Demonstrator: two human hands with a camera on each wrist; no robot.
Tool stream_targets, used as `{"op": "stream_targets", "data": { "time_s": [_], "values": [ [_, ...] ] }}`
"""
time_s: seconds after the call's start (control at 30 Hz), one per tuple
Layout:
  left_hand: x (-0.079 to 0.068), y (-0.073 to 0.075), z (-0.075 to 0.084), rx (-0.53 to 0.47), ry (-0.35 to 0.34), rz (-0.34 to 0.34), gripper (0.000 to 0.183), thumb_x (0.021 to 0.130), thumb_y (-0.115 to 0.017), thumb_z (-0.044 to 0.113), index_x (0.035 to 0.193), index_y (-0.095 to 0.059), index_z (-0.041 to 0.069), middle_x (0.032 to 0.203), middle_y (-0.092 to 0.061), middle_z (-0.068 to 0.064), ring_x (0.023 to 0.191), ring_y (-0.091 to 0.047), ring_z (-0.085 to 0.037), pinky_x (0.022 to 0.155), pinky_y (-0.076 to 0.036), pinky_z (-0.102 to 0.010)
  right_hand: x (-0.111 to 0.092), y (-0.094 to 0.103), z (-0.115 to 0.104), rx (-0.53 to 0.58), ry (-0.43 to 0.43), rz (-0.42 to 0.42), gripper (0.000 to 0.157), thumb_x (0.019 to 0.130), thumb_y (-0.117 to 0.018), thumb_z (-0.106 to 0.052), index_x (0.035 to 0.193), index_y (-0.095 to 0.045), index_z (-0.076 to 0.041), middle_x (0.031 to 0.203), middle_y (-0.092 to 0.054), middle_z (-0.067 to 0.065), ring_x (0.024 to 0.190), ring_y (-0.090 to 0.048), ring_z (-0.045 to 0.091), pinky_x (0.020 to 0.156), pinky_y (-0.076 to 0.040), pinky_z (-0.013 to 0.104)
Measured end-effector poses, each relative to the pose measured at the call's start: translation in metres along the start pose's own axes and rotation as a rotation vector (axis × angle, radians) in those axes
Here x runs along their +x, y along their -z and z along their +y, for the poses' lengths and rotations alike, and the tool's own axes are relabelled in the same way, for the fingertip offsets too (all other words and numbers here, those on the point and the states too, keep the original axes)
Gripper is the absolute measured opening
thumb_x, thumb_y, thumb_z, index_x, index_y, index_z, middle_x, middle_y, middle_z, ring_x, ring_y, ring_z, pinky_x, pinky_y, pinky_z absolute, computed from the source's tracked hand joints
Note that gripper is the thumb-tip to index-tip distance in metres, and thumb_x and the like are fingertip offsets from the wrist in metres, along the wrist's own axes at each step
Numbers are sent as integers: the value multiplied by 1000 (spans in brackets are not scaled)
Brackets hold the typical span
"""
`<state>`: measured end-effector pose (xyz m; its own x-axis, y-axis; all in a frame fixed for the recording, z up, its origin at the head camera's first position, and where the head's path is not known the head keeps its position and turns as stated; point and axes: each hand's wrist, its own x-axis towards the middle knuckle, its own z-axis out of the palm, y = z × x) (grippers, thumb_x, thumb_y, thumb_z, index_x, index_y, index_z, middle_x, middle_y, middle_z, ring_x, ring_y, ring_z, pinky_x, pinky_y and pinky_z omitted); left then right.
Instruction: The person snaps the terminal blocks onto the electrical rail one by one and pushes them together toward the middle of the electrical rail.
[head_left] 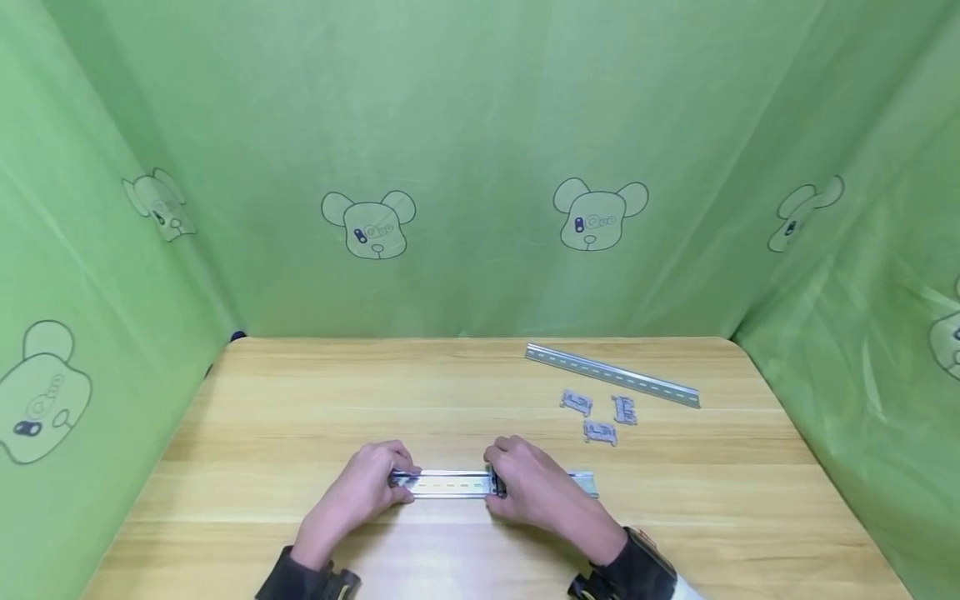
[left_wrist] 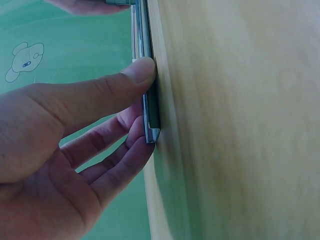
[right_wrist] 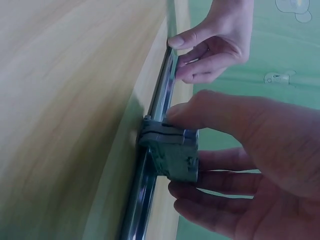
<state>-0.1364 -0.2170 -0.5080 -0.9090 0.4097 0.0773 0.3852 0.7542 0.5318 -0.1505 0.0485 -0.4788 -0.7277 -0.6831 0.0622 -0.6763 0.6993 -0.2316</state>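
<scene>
A slotted metal DIN rail (head_left: 450,485) lies lengthwise across the front of the wooden table. My left hand (head_left: 371,479) pinches its left end, thumb on the near edge and fingers on the far edge, as the left wrist view also shows. Partway along the rail, my right hand (head_left: 532,487) holds a grey terminal block (right_wrist: 172,155) between thumb and fingers. The block sits across the rail, and a dark seam runs near one side of it. Whether it is clipped down cannot be seen. The rail's right end shows beyond my right hand.
A second slotted DIN rail (head_left: 611,375) lies slantwise at the back right. In front of it are three small grey terminal blocks (head_left: 576,402), lying flat. Green curtains (head_left: 480,275) with bear-head prints stand behind and beside the wooden table (head_left: 337,400).
</scene>
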Motion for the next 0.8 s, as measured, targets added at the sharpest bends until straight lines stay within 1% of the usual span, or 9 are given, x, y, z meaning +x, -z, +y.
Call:
{"op": "stream_targets", "data": {
  "time_s": [0.07, 0.17, 0.23, 0.3, 0.43, 0.57, 0.7, 0.8],
  "values": [
    [0, 0, 1, -1, -1, -1, 32, 68, -86, 17, 98, -78, 8, 101, -71, -3, 88, -66, -22, 82, -59, -41, -3, 0, 2, 46, -13, -4, 52, 75, -80, -31, 113, -67, 1, 107, -66, 12, 94, -63, 23, 80, -60, 33],
    [0, -1, 1, -6, -3, -7, 32, 68, -86, 17, 98, -78, 8, 101, -71, -3, 89, -66, -22, 82, -59, -40, -10, -1, 8, 154, -40, -7, 65, 74, -82, -35, 125, -62, 1, 119, -64, 14, 105, -62, 26, 89, -57, 39],
    [0, -2, 1, -10, -6, -10, 32, 68, -86, 17, 98, -78, 8, 101, -71, -3, 89, -67, -22, 82, -59, -40, -16, -3, 13, 229, -64, -1, 73, 72, -83, -34, 131, -58, 1, 123, -63, 15, 108, -61, 26, 91, -56, 42],
    [0, -2, 1, -14, -4, -14, 33, 69, -86, 17, 99, -78, 8, 102, -70, -3, 89, -66, -22, 82, -59, -40, -21, -5, 18, 276, -86, 11, 77, 71, -85, -31, 134, -56, 0, 124, -64, 13, 108, -61, 24, 92, -55, 41],
    [1, -3, 0, -17, 3, -6, 33, 68, -86, 16, 99, -78, 7, 101, -70, -2, 90, -67, -22, 82, -59, -40, -26, -11, 26, 319, -91, 47, 75, 70, -86, -29, 132, -57, 1, 119, -66, 11, 101, -63, 20, 87, -57, 37],
    [0, -2, 1, -20, 3, -1, 33, 68, -86, 16, 99, -78, 7, 100, -70, -3, 89, -66, -22, 82, -59, -40, -23, -18, 26, 338, -75, 77, 73, 69, -86, -30, 130, -59, 0, 116, -65, 7, 95, -61, 17, 81, -58, 33],
    [-1, 0, 2, -15, 2, -6, 34, 68, -86, 16, 100, -78, 7, 100, -71, -3, 90, -65, -22, 83, -58, -41, -19, -22, 20, 339, -76, 60, 75, 69, -85, -31, 132, -58, -1, 115, -61, 5, 90, -59, 15, 74, -58, 28],
    [0, 0, 2, -3, 1, -6, 34, 68, -85, 17, 100, -78, 8, 100, -71, -3, 91, -65, -23, 84, -58, -42, -15, -24, 16, 321, -80, 37, 69, 73, -83, -30, 131, -59, -3, 115, -60, 4, 87, -58, 13, 70, -57, 25]
  ]
}}
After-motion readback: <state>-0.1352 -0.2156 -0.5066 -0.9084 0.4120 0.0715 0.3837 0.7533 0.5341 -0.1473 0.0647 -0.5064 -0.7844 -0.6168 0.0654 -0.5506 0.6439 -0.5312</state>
